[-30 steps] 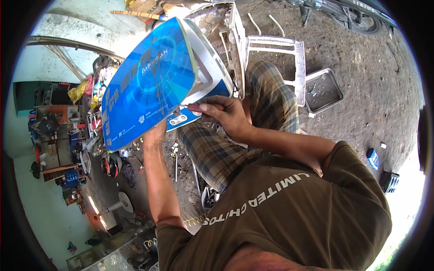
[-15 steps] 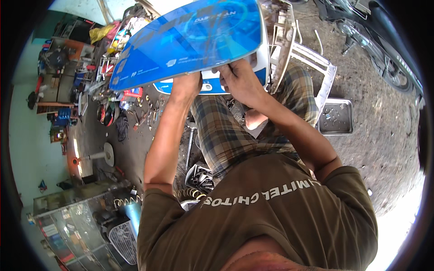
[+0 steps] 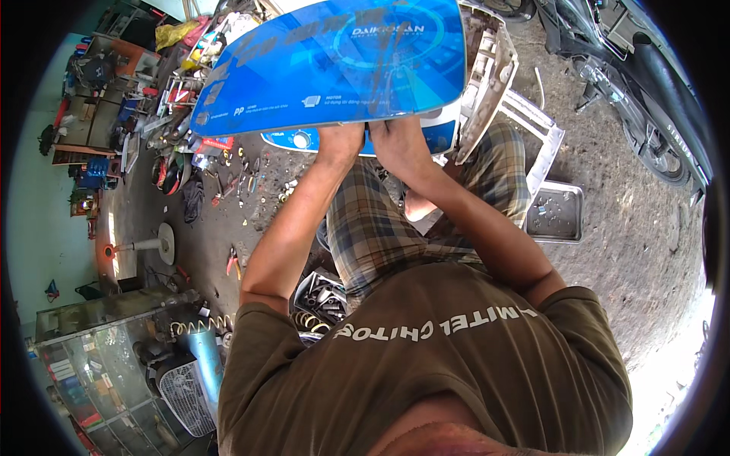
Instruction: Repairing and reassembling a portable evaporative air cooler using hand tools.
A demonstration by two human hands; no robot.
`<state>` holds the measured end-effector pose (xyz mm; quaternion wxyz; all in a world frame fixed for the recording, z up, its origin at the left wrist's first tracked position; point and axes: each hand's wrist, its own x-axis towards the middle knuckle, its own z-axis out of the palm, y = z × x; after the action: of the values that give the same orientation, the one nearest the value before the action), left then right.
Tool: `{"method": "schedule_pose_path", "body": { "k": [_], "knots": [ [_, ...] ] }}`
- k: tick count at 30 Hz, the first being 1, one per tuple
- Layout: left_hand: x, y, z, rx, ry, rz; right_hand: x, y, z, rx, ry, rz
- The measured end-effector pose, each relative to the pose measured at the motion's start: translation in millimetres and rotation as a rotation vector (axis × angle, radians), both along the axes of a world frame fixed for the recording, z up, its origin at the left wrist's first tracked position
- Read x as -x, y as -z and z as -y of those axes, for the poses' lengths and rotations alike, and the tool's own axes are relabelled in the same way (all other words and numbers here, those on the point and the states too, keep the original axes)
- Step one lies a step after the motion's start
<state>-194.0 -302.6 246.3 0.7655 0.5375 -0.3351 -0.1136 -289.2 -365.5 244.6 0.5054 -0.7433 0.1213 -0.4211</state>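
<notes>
1. Left hand (image 3: 340,141): grip closed on the near edge of the blue appliance lid (image 3: 334,64), fingers tucked under the panel and out of sight.
2. Right hand (image 3: 399,143): grip likewise closed on the same edge, just beside the left hand, the two nearly touching.
3. Blue appliance lid: a large glossy curved panel, held raised and tilted above the knees in plaid trousers (image 3: 380,228). Beneath its near edge shows a white-and-blue control panel with a round knob (image 3: 302,140).
4. White plastic housing (image 3: 487,76): stands just right of the lid, its ribbed inner side facing the lid.
5. Surroundings: a metal tray (image 3: 557,213) of small parts lies on the dirt floor to the right; pliers (image 3: 231,262) and scattered hand tools lie on the floor to the left; a motorcycle (image 3: 646,91) is parked at far right.
6. Judgement on handling: both grips sit at one central point, so the wide panel may twist. Spreading the hands along the edge would likely steady it and spare the hinge points.
</notes>
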Motion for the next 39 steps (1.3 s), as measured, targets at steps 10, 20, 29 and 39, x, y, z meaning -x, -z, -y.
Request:
{"method": "schedule_pose_path", "body": {
  "k": [10,20,29,39],
  "knots": [
    [-6,16,-14,-0.337,0.107,-0.199,16,5,11,-0.448,-0.289,-0.166],
    [-8,37,-1,-0.197,-0.239,0.519,15,26,-2,-0.412,-0.171,-0.127],
    [-26,-6,-29,-0.733,-0.027,0.598,82,24,26,-0.359,-0.261,-0.529],
    [-23,-36,-35,-0.833,0.277,0.716,65,-2,70,0.059,-0.291,-0.487]
  ]
}}
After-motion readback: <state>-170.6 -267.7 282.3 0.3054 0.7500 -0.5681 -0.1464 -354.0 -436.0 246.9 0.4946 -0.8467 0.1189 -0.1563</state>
